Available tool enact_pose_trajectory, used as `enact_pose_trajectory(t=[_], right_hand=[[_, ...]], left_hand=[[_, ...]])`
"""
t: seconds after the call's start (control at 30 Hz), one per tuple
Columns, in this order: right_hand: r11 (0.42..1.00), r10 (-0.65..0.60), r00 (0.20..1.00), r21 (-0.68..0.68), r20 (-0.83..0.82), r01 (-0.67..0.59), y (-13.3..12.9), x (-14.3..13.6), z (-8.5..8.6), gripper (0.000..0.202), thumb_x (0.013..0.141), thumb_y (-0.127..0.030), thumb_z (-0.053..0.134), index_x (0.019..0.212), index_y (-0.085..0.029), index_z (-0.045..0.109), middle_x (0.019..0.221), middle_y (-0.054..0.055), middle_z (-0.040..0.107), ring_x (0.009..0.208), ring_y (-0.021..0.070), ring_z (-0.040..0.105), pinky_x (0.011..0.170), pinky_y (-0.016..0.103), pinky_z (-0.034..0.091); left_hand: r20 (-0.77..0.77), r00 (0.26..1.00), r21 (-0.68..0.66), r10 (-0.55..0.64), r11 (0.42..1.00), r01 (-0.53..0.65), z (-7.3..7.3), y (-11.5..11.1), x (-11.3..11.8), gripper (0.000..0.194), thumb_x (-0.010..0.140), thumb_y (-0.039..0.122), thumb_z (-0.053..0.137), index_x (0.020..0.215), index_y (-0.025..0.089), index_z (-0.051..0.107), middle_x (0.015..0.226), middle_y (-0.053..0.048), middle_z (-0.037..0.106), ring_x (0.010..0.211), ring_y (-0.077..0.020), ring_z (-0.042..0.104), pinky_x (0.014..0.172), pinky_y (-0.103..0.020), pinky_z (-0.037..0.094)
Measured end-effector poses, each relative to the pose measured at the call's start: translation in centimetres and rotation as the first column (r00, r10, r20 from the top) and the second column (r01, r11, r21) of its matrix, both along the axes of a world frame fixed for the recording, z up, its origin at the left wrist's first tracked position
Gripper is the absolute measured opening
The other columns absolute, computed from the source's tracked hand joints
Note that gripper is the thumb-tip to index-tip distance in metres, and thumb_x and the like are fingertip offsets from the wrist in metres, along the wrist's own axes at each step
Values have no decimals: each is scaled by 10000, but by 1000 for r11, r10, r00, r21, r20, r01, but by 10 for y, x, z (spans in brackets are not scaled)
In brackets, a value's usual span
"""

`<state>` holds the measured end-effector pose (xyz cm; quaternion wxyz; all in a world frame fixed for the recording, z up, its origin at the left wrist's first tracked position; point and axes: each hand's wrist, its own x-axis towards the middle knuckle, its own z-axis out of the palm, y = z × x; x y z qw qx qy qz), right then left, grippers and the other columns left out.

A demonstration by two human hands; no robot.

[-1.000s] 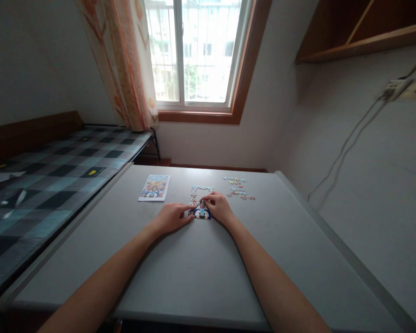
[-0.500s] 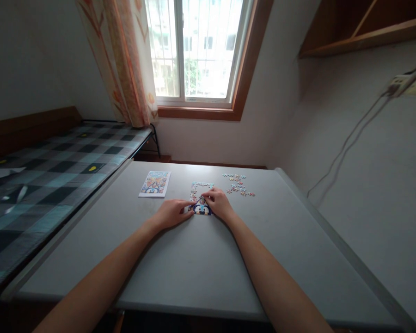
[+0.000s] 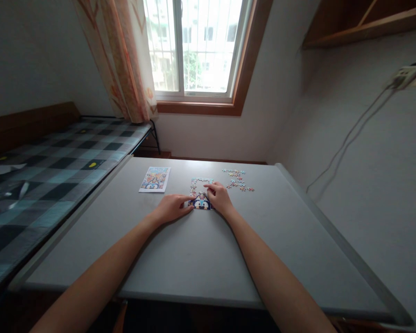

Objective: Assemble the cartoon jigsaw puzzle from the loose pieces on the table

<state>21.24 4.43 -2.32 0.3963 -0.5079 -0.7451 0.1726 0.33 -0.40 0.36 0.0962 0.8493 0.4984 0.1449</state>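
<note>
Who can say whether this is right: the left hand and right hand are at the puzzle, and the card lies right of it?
The side is wrong: the head view shows the card left of the puzzle. The left hand and right hand are at the puzzle.

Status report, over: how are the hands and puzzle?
Left hand at left edge of partly built, multicoloured jigsaw puzzle; right hand at its right. Gap in its middle. Nothing visibly in the way.

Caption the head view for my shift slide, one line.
Left hand and right hand at a partly assembled jigsaw, loose pieces and printed picture beyond.
</note>
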Motion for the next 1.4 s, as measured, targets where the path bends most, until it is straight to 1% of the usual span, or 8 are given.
enact_pose_trajectory(t=[0.1,0.27,0.43,0.53,0.67,0.93,1.13,1.4], right_hand=[[1000,-16,999,-10,-30,16,-1,0,2,292,796,-87,479,934,-149,730,769,45,578,737,156,545,769,293,453],[993,77,997,84,31,-80,-5,3,-3,260,802,-87,512,853,-193,743,840,59,576,826,168,542,831,320,450],[979,90,982,165,166,-118,-12,5,-6,302,827,-90,498,955,-226,736,953,80,597,952,206,512,897,369,438],[977,103,967,158,231,-142,-16,5,-5,308,844,-105,492,999,-228,727,1004,89,601,972,220,490,911,389,434],[981,108,959,127,263,-146,-19,5,-2,298,856,-123,501,996,-251,731,1023,86,605,973,224,472,928,405,422],[983,133,954,89,269,-162,-17,6,-3,319,879,-127,470,1024,-252,725,1022,71,647,988,228,468,928,395,417],[982,143,956,84,257,-170,-16,7,-3,335,865,-103,473,1017,-259,727,1027,69,655,993,230,475,933,403,415],[987,91,983,116,156,-110,-17,8,-1,400,819,-36,440,1025,-233,721,1004,68,651,989,224,479,924,389,427]], left_hand=[[10,1000,6,-7,1000,6,0,0,-1,383,874,461,520,1213,315,627,725,18,648,623,-123,554,587,-216,344],[14,1000,-2,2,1000,-2,-2,1,-1,383,876,462,521,1215,315,623,717,19,641,624,-118,548,588,-213,336],[6,1000,6,-5,1000,5,-2,1,-1,392,877,473,513,1220,317,619,711,15,633,623,-120,547,585,-217,334],[5,1000,-8,2,1000,-2,-1,1,-1,396,875,476,512,1218,312,622,711,11,632,631,-123,554,588,-215,344],[4,1000,-18,4,1000,-4,0,0,0,406,873,478,507,1223,305,621,716,7,633,644,-128,562,592,-211,347],[6,1000,1,-7,1000,7,-1,1,-1,396,876,476,510,1221,315,620,709,17,634,616,-117,546,583,-214,339],[-3,1000,-18,6,1000,-6,2,0,0,410,872,470,507,1227,297,620,706,7,630,637,-126,558,588,-210,344],[-11,1000,-20,5,1000,-6,1,1,-1,414,872,479,502,1229,304,618,721,5,635,627,-123,542,579,-211,327]])
